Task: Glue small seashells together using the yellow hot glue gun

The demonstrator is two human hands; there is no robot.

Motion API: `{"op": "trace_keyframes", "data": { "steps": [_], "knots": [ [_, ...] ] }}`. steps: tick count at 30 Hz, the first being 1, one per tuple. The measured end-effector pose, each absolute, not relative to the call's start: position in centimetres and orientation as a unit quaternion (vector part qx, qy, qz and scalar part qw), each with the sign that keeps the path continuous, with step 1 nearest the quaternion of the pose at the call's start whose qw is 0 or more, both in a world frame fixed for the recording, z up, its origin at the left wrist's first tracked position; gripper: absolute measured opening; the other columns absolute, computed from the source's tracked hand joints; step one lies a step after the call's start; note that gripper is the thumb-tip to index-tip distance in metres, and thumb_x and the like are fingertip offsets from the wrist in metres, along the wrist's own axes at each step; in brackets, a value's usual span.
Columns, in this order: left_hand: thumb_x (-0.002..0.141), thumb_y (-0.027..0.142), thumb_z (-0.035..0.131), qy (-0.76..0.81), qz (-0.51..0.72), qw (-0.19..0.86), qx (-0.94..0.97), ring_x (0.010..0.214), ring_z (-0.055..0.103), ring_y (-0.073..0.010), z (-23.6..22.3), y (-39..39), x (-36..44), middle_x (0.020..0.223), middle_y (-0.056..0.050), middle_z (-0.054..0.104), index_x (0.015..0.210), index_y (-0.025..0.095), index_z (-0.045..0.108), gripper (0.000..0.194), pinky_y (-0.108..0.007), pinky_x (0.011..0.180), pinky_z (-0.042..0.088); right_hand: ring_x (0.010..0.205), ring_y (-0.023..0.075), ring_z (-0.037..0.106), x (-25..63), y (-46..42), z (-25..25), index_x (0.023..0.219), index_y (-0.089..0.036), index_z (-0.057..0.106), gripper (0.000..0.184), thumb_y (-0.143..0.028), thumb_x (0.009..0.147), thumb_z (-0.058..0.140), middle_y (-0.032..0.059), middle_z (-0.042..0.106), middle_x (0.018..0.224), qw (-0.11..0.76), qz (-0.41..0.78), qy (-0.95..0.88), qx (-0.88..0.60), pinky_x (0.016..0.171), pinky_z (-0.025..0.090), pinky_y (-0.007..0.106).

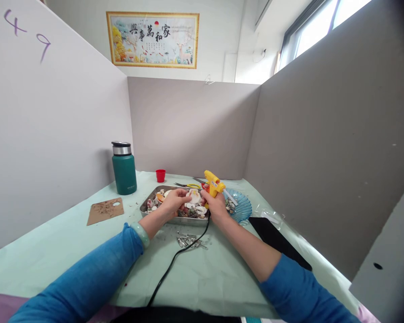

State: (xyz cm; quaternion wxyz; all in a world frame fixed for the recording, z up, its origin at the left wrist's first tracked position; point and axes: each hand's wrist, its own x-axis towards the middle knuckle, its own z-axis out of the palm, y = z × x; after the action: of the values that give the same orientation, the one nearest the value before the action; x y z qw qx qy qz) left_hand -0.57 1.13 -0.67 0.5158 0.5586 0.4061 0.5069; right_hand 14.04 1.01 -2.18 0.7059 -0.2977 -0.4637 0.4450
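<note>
My right hand [217,207] is closed around a yellow hot glue gun [214,183], whose clear glue stick [230,197] sticks out toward the lower right. A pale shell [194,196] with reddish marks lies between my hands, above a metal tray [188,220]. My left hand [175,200] is closed in a pinch at its left edge, and my right fingertips reach its right side. Shells and small stones [201,210] fill the tray. From the gun a black cord [178,254] runs down toward me.
Several small metal clips [190,241] lie before the tray. A blue dish [243,207] and a black panel [278,242] are on the right. Left stand a green bottle [124,174] and brown card [105,211]. Behind are a red cup [160,175] and yellow-handled scissors [192,185].
</note>
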Motion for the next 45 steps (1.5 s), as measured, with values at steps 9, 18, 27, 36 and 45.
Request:
{"op": "trace_keyframes", "data": {
  "steps": [9,18,27,36,45],
  "knots": [
    [0.061,0.032,0.074,0.430,0.518,0.499,0.546,0.039,0.045,-0.0049,-0.8,1.6,-0.7,0.060,0.002,0.056,0.077,0.014,0.060,0.028,-0.020,0.040,0.042,0.045,0.0078,0.048,15.2,0.0,-0.3,0.094,-0.018,0.056,0.030,-0.034,0.070,0.064,-0.0052,0.052,0.062,0.689,0.338,-0.552,-0.327,0.044,0.041,0.021],
    [0.059,0.028,0.075,0.423,0.426,0.437,0.670,0.051,0.056,-0.0123,0.3,2.5,1.5,0.065,-0.003,0.062,0.081,0.014,0.066,0.028,-0.025,0.053,0.047,0.049,0.0064,0.047,17.9,-2.8,4.6,0.095,-0.019,0.055,0.027,-0.034,0.074,0.061,-0.0026,0.052,0.071,0.748,0.225,-0.558,-0.281,0.050,0.046,0.022],
    [0.059,0.013,0.065,0.471,0.279,0.121,0.828,0.066,0.060,-0.0182,2.7,4.6,8.4,0.070,-0.004,0.067,0.071,0.018,0.068,0.013,-0.025,0.063,0.043,0.046,0.0067,0.046,19.0,-1.5,4.6,0.091,-0.020,0.053,0.023,-0.030,0.072,0.061,-0.0066,0.048,0.061,0.780,0.237,-0.515,-0.265,0.048,0.042,0.022],
    [0.058,0.014,0.063,0.454,0.274,0.092,0.843,0.064,0.058,-0.0209,1.5,6.4,9.9,0.064,-0.007,0.064,0.061,0.016,0.065,0.004,-0.027,0.060,0.039,0.043,0.0098,0.045,18.8,-0.9,3.6,0.092,-0.020,0.056,0.024,-0.033,0.072,0.061,-0.0067,0.048,0.050,0.744,0.277,-0.533,-0.293,0.046,0.042,0.024],
    [0.068,0.032,0.059,0.456,0.388,0.238,0.765,0.048,0.048,-0.0115,2.7,2.5,2.1,0.057,-0.002,0.062,0.062,0.016,0.065,0.017,-0.022,0.046,0.034,0.065,0.0154,0.056,17.2,-0.7,1.3,0.091,-0.020,0.060,0.021,-0.030,0.074,0.058,0.0001,0.061,0.073,0.640,0.123,-0.668,-0.359,0.064,0.045,0.027]
  ]
}}
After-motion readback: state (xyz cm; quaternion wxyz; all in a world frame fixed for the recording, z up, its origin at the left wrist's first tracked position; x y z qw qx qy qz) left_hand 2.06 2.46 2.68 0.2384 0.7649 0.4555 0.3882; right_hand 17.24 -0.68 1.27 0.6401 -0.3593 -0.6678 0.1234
